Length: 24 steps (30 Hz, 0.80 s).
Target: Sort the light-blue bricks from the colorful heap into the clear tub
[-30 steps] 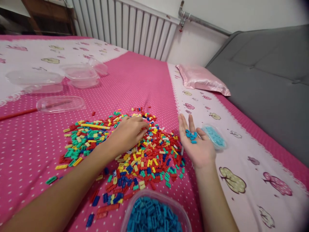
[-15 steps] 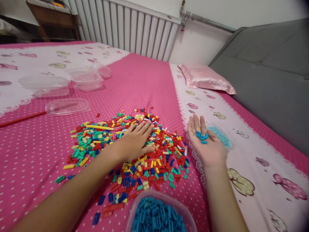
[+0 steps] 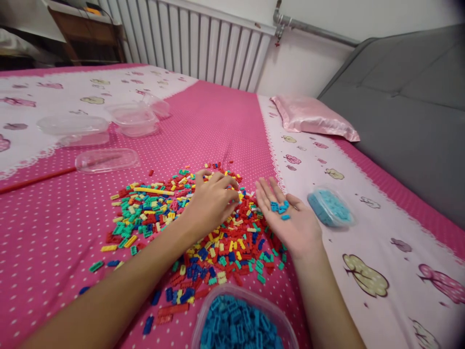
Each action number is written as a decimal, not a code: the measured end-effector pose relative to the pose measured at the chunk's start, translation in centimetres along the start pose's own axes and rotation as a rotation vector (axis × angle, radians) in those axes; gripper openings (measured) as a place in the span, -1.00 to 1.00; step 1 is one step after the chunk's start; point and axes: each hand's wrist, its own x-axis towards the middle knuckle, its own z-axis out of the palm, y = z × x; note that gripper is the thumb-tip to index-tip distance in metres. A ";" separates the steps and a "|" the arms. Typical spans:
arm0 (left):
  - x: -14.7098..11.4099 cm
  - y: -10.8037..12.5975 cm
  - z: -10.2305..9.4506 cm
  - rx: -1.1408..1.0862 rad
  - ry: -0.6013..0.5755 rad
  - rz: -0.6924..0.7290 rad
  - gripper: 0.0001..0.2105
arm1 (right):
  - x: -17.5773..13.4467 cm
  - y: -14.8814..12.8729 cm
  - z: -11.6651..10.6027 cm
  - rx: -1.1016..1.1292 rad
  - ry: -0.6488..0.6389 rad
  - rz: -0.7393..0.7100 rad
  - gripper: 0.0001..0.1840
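My left hand [image 3: 214,196] is over the back of a heap of small toy bricks [image 3: 232,242] in red, yellow, green, dark blue and cream. Its fingers are bent and apart, with the tips reaching down toward the bricks; nothing shows in them. Beside the heap, my right hand [image 3: 290,225] is palm up, with several light blue toy bricks [image 3: 279,208] lying on the palm and finger bases. A clear tub [image 3: 288,334] full of blue bricks stands at the near edge of view. To the right of my right hand sits a smaller clear box [image 3: 330,207] of light blue bricks.
Clear plastic containers [image 3: 132,118] and a lid [image 3: 107,161] lie at the left, near a thin red stick [image 3: 36,179]. A pink pillow [image 3: 314,118] rests by the grey headboard [image 3: 403,92]. The pink dotted bedspread [image 3: 225,116] reaches toward a white radiator [image 3: 203,43].
My left hand has gone from lying flat on the heap to having bent, raised fingers. My right hand has moved left toward the heap with the blue bricks, uncovering the smaller box.
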 end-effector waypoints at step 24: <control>-2.4 4.8 1.2 -0.259 -0.616 0.316 -0.33 | 0.2 -2.7 -1.3 0.332 0.057 -0.075 -0.77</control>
